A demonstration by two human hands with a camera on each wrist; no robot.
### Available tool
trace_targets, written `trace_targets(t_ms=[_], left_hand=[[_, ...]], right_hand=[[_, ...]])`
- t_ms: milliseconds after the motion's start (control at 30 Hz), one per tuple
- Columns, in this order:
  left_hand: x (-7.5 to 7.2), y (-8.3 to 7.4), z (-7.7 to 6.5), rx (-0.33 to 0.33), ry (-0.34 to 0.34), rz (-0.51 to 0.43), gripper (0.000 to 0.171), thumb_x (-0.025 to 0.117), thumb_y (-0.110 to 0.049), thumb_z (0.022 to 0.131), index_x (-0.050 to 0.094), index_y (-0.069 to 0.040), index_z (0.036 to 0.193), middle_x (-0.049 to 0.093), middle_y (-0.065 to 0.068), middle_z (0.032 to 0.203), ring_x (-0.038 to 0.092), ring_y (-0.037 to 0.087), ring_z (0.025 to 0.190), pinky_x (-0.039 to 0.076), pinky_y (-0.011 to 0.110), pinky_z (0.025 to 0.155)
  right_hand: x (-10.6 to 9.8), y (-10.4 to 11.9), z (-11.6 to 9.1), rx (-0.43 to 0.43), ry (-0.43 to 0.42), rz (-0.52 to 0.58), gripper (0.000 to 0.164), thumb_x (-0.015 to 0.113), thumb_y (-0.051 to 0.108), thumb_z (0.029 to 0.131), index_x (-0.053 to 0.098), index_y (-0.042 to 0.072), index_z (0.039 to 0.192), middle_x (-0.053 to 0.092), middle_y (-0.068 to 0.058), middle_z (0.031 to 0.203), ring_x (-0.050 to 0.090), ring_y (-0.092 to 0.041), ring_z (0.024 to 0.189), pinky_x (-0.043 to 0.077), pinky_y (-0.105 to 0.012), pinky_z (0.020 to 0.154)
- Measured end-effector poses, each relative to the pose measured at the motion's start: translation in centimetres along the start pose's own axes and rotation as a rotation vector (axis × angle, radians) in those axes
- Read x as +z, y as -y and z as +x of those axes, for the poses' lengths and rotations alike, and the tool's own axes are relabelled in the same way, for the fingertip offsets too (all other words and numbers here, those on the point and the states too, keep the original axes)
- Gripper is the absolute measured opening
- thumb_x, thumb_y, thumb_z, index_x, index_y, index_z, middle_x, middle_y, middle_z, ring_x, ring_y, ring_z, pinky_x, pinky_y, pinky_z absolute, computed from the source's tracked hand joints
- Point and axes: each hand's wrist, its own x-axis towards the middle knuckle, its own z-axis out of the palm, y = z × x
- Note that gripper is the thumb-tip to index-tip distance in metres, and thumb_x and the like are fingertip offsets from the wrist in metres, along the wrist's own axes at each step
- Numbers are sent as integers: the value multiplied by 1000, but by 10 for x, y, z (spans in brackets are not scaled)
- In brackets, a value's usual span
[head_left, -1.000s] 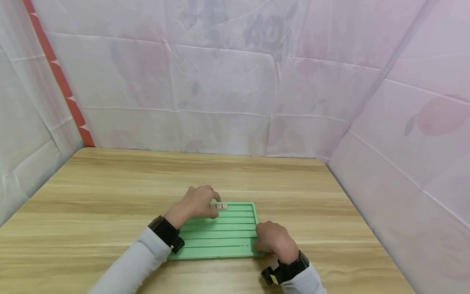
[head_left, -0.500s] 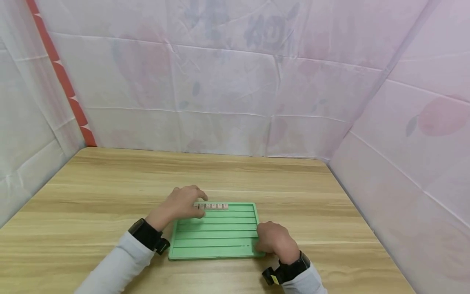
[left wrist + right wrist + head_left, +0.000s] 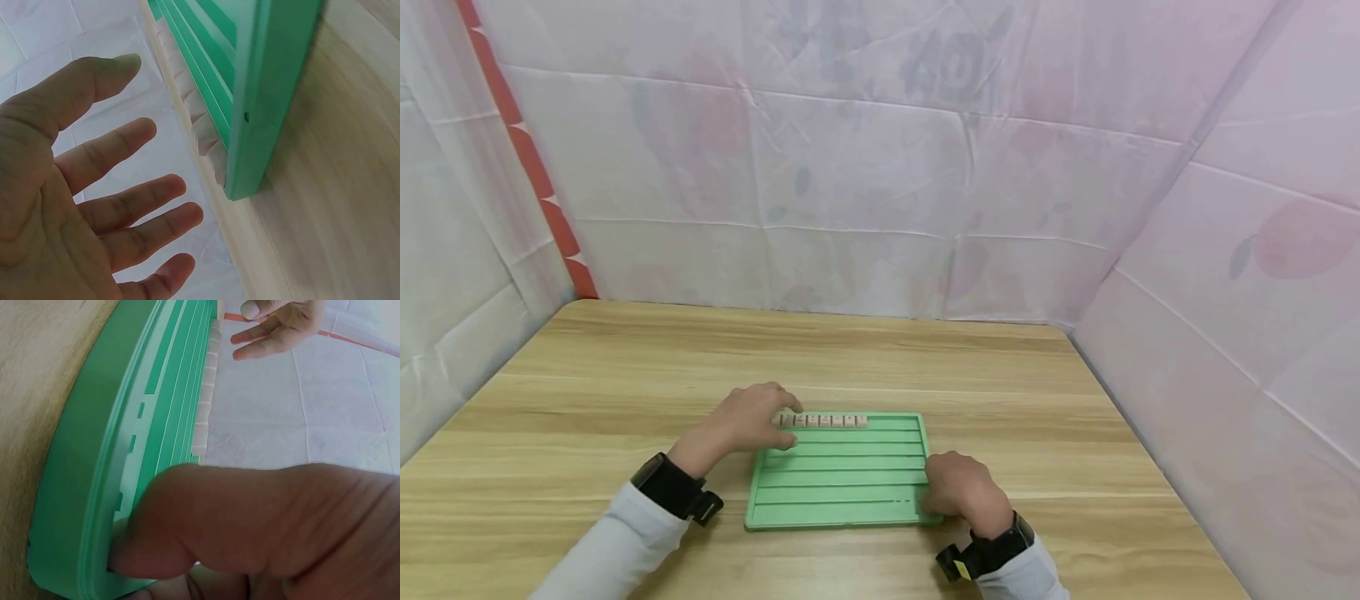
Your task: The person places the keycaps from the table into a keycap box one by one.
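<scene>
A green ridged tray (image 3: 838, 487) lies on the wooden table. Along its far groove runs a row of small pale tiles (image 3: 824, 421), with dark marks too small to read. My left hand (image 3: 741, 421) hovers by the tray's far left corner. In the left wrist view, the left hand's fingers (image 3: 134, 144) are spread and loosely bent, holding nothing and apart from the tiles (image 3: 203, 131). My right hand (image 3: 962, 492) grips the tray's near right corner. The right wrist view puts its thumb (image 3: 162, 531) inside the rim, other fingers partly hidden below.
The wooden table (image 3: 1060, 400) extends around the tray on all sides. A pale printed sheet (image 3: 850, 192) hangs behind it, with more sheeting at left and right. A red strip (image 3: 527, 158) runs down the back left corner.
My left hand has moved left along the far groove, uncovering more of the tile row. The right hand has stayed on the tray's corner.
</scene>
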Motion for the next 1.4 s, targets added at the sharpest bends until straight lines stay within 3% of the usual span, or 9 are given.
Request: trace_targets(t_ms=[200, 300, 367, 433, 600, 900, 1100, 1300, 1400], left_hand=[[-3, 3, -12, -17, 25, -17, 36, 79, -25, 71, 69, -11, 103, 62, 3, 103, 57, 27, 97, 47, 46, 72], [-3, 4, -18, -27, 28, -35, 37, 79, -23, 70, 69, -9, 103, 62, 4, 102, 56, 19, 77, 45, 37, 61], [-3, 6, -22, -22, 25, -42, 38, 80, -22, 70, 69, -7, 103, 63, 5, 102, 53, 16, 73, 45, 35, 61], [-3, 9, -24, -15, 22, -44, 40, 80, -22, 69, 69, -5, 103, 64, 7, 102, 55, 18, 73, 46, 36, 63], [-2, 15, -30, 1, 16, -39, 40, 81, -23, 69, 69, -4, 102, 65, 8, 102, 59, 31, 98, 47, 48, 78], [-2, 17, -38, 6, 20, -68, 38, 77, -20, 69, 68, -4, 103, 64, 8, 104, 57, 31, 100, 45, 50, 81], [-2, 18, -45, -6, 33, -60, 38, 76, -19, 67, 69, -5, 101, 65, 7, 100, 59, 25, 91, 48, 45, 75], [-4, 18, -54, -86, 64, -99, 40, 78, -16, 65, 68, -7, 102, 64, 6, 97, 58, 24, 86, 48, 44, 73], [-5, 17, -58, -122, 77, -116, 40, 79, -17, 66, 68, -9, 104, 64, 6, 99, 59, 26, 92, 48, 45, 77]], right_hand=[[1, 0, 0, -2, 5, 4, 10, 60, 0, 63, 53, 7, 63, 43, -1, 56, 37, -13, 47, 26, -25, 45], [0, 0, 0, -4, 0, 5, 11, 60, 0, 63, 52, 7, 62, 42, -1, 56, 36, -13, 47, 26, -25, 45], [0, 0, 0, -6, -3, 6, 11, 59, -1, 63, 52, 7, 62, 41, -1, 56, 35, -13, 47, 25, -25, 45], [0, 0, -1, -4, -3, 4, 11, 59, -1, 63, 52, 7, 62, 41, -1, 56, 35, -14, 48, 25, -26, 45], [0, -1, 0, 13, 9, -2, 10, 60, 0, 64, 53, 7, 64, 42, -2, 57, 37, -14, 48, 26, -26, 46], [-1, 0, 0, -5, 4, 11, 12, 59, -1, 64, 51, 7, 61, 40, -1, 56, 35, -13, 47, 25, -25, 45], [-1, 0, -1, -4, 6, 11, 12, 60, -1, 64, 51, 8, 61, 40, -1, 56, 35, -14, 47, 25, -26, 45], [0, 0, 0, 0, -4, -8, 12, 61, 0, 64, 52, 7, 62, 41, -1, 56, 35, -14, 47, 26, -25, 45], [0, 0, 0, 4, -6, -10, 12, 61, 0, 64, 52, 7, 62, 41, -1, 56, 35, -14, 47, 26, -25, 45]])
